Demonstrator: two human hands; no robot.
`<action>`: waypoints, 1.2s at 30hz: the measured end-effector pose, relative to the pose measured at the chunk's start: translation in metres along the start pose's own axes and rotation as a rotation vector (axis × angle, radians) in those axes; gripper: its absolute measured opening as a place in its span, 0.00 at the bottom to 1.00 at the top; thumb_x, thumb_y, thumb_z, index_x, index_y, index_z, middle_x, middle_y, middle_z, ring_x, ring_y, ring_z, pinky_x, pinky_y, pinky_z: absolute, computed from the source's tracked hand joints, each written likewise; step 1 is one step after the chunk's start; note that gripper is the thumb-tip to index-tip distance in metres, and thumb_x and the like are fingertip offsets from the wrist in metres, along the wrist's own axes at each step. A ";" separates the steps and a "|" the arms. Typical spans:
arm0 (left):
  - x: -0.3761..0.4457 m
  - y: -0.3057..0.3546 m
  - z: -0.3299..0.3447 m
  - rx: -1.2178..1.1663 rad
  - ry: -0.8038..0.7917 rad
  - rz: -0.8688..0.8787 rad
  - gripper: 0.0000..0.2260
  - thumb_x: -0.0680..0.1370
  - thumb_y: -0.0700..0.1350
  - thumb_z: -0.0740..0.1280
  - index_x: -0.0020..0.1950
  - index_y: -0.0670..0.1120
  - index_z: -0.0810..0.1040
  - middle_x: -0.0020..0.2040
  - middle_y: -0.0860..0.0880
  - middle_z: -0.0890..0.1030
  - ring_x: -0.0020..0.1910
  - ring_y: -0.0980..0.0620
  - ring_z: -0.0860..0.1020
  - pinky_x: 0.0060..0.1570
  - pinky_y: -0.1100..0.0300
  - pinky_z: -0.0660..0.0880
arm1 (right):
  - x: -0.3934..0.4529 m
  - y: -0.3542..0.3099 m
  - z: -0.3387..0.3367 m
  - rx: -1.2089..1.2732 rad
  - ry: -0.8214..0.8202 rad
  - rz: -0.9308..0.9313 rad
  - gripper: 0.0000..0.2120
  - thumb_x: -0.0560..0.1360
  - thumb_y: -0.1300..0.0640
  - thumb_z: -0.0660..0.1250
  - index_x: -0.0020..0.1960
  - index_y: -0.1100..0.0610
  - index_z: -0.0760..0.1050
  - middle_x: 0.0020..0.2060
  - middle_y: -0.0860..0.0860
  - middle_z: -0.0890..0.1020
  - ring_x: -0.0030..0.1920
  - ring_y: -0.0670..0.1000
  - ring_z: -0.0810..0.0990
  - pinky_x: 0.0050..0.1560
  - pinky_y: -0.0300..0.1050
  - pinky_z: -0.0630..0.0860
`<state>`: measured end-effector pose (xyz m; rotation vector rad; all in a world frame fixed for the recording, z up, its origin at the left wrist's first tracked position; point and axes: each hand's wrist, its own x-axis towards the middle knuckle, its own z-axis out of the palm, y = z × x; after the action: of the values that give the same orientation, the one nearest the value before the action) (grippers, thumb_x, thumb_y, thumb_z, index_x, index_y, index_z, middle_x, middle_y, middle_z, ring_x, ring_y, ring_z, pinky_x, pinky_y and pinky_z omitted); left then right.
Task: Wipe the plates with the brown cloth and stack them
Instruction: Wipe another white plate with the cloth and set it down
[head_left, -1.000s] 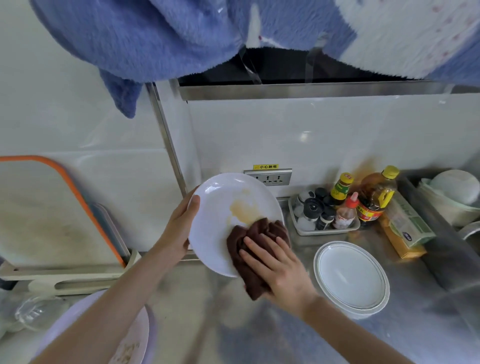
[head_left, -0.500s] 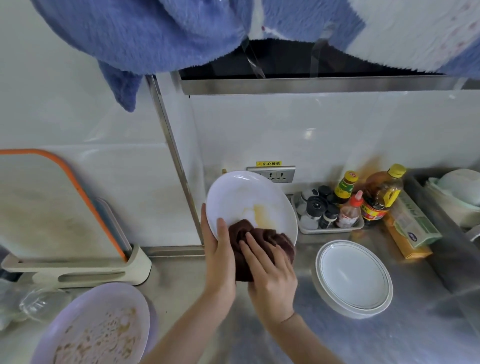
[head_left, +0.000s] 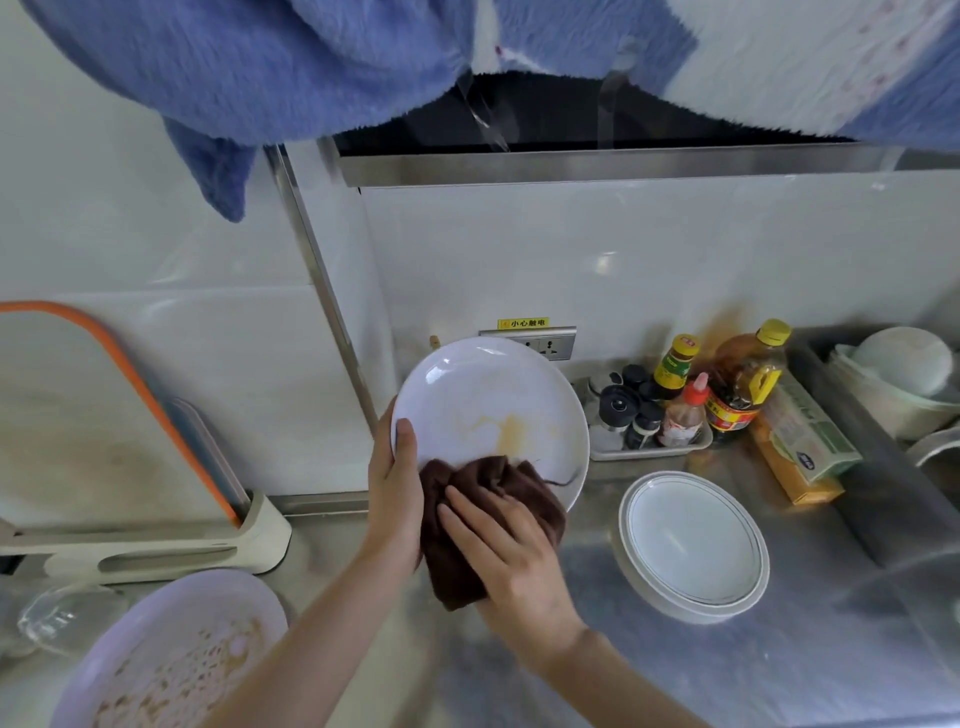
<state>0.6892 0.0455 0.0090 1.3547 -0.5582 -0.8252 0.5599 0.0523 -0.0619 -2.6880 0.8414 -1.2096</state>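
Note:
A white plate (head_left: 478, 395) with a yellowish smear near its middle is held tilted above the steel counter. My left hand (head_left: 395, 493) grips its lower left rim, thumb on the face. My right hand (head_left: 504, 545) presses the bunched brown cloth (head_left: 488, 499) against the plate's lower edge. A stack of white plates (head_left: 693, 543) with a thin dark ring sits on the counter to the right. A dirty pale plate (head_left: 171, 649) with brown residue lies at the bottom left.
A tray of spice jars (head_left: 623, 415) and sauce bottles (head_left: 737, 384) stands against the back wall, with a boxed roll (head_left: 805, 441) beside it. Bowls (head_left: 904, 374) sit at the far right. A cutting board in a holder (head_left: 130, 457) leans at left, a glass lid (head_left: 62, 618) below it. Blue fabric (head_left: 260, 67) hangs overhead.
My left hand shifted from the plate's left rim to its lower left edge. The cloth slid down from the smear to the plate's bottom edge, uncovering the smear.

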 end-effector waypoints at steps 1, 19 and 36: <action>-0.001 -0.001 0.001 0.020 -0.007 0.001 0.14 0.82 0.49 0.55 0.66 0.53 0.72 0.63 0.51 0.77 0.63 0.52 0.75 0.64 0.54 0.71 | 0.000 -0.005 0.003 0.031 0.009 0.025 0.17 0.77 0.62 0.58 0.64 0.58 0.75 0.64 0.52 0.77 0.62 0.56 0.75 0.63 0.52 0.71; 0.005 0.008 -0.003 0.119 -0.085 0.075 0.13 0.82 0.47 0.55 0.64 0.52 0.73 0.62 0.52 0.77 0.63 0.52 0.74 0.67 0.48 0.68 | -0.007 -0.007 0.005 0.238 0.059 0.151 0.20 0.74 0.56 0.70 0.65 0.54 0.74 0.65 0.46 0.75 0.67 0.49 0.71 0.66 0.48 0.68; -0.021 -0.015 -0.018 -0.036 -0.144 -0.078 0.31 0.70 0.60 0.69 0.69 0.69 0.58 0.73 0.60 0.64 0.71 0.54 0.65 0.69 0.45 0.66 | -0.010 0.030 -0.024 -0.183 0.096 -0.135 0.11 0.80 0.63 0.57 0.56 0.55 0.75 0.55 0.49 0.83 0.47 0.55 0.77 0.54 0.48 0.73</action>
<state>0.6876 0.0735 -0.0058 1.2975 -0.6027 -0.9980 0.5246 0.0356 -0.0605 -2.8936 0.8326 -1.3630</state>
